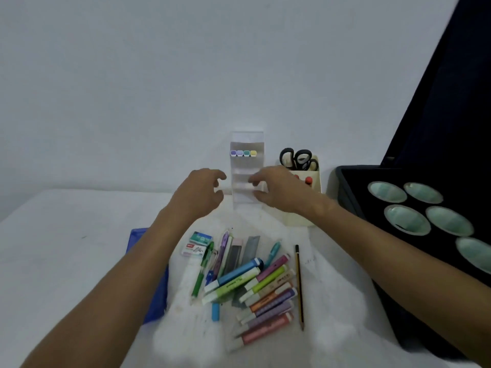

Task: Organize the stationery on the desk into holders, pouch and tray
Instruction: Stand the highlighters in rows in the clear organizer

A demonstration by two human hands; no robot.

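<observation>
Dim, bluish, even light; soft focus overall; desk (66,248) surface blown out; wide-angle bending at edges.

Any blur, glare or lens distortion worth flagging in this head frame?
Head view: both hands, left and right, are slightly motion-blurred; the white desk is overexposed, washing out the clear tiered holder; wide-angle bending tilts the dark tray at right; the highlighter pile stays readable.

Both bare forearms are stretched forward and angled inward. The left hand (198,193) is held with fingers loosely curled and nothing gripped. The right hand (276,188) is raised alongside, its fingers bent; its grip cannot be made out.
</observation>
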